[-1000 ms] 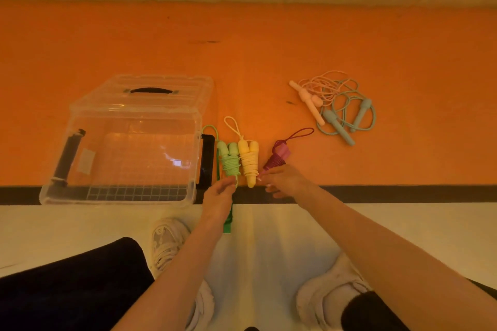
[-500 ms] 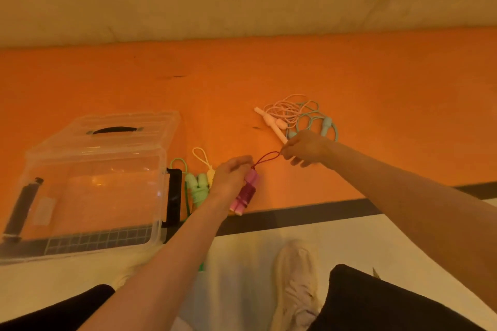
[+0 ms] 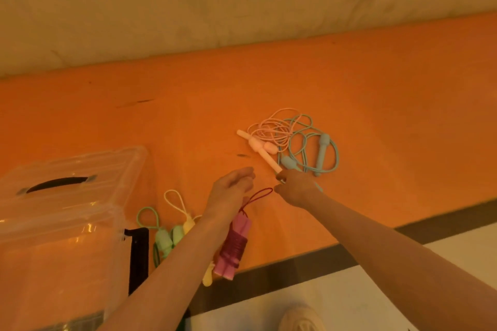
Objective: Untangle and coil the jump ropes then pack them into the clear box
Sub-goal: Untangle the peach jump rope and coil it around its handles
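Note:
A coiled purple jump rope (image 3: 234, 246) lies beside my left wrist, its dark loop stretched toward my right hand (image 3: 297, 189), which pinches the loop's end. My left hand (image 3: 232, 188) hovers above the bundle with its fingers straight, holding nothing. A coiled green rope (image 3: 164, 240) and a coiled yellow rope (image 3: 188, 223) lie next to the clear box (image 3: 61, 236) at the left. Past my right hand a pale pink rope (image 3: 265, 149) and a light blue rope (image 3: 322, 150) lie tangled together.
Everything sits on an orange mat (image 3: 390, 115) with a dark front stripe (image 3: 349, 252); pale floor lies below it. The box carries a lid with a black handle (image 3: 56, 183) and a black side latch (image 3: 138, 250). A white shoe (image 3: 301, 317) shows at the bottom.
My left hand let go of the purple bundle and opened. My right hand stayed on the loop's end. The view shifted closer and to the right.

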A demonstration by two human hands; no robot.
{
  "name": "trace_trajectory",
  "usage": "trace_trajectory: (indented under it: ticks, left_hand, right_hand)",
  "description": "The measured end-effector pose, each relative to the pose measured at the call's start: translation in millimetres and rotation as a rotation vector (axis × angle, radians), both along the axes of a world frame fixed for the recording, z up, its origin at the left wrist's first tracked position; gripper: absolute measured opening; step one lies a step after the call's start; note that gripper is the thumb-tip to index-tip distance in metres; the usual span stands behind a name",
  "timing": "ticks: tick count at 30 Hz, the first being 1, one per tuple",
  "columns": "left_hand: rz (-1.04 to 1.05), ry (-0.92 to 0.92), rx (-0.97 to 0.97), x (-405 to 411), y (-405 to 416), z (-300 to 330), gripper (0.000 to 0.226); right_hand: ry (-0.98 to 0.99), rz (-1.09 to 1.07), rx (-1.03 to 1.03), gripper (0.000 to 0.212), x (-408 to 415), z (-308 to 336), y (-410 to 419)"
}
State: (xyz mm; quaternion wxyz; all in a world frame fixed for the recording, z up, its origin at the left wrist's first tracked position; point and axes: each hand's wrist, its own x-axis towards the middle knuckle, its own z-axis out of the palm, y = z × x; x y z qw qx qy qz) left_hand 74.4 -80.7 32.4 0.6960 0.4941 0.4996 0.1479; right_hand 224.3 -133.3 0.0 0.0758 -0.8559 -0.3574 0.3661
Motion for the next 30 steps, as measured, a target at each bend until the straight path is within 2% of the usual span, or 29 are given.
trace_trajectory:
  ticks: [5,10,13,15,19,22,25,26,28,30]
  left_hand:
    - [-0.020,0.017,-0.055,11.2,24.2,-19.4,0.025]
    - [0.035,-0.065,-0.245,19.4,45.1,-38.1,0.048]
    - [0.015,-0.054,-0.276,21.9,51.8,-47.7,0.046]
    - [0.011,-0.042,-0.265,25.4,54.7,-53.3,0.037]
    - [0.041,-0.002,-0.215,33.1,57.9,-65.1,0.021]
    - [0.069,0.042,-0.196,39.6,57.0,-77.3,0.014]
    - [0.120,0.055,-0.199,44.3,55.5,-88.1,0.015]
    - [0.119,0.063,-0.197,45.1,55.3,-90.3,0.015]
    - [0.106,0.081,-0.169,44.6,56.3,-92.2,0.017]
    - [0.080,0.108,-0.120,43.6,59.8,-93.3,0.018]
  right_hand:
    - [-0.160,0.115,0.000,0.042,9.0,-49.2,27.1]
    - [-0.305,0.191,-0.045,0.044,22.2,-81.1,40.9]
    - [-0.412,0.249,-0.032,0.041,32.2,-92.0,45.7]
    - [-0.450,0.173,0.050,0.031,36.6,-95.6,49.8]
    - [-0.233,-0.198,0.276,0.012,36.5,-92.9,51.3]
    - [-0.234,-0.132,0.250,0.025,28.5,-98.4,53.8]
    - [-0.179,-0.116,0.118,0.049,19.9,-109.1,64.7]
    - [-0.217,-0.074,0.048,0.048,17.4,-112.8,66.8]
    - [-0.246,-0.040,-0.002,0.034,16.6,-114.7,69.0]
    - [-0.031,-0.141,0.113,0.027,16.7,-110.4,70.4]
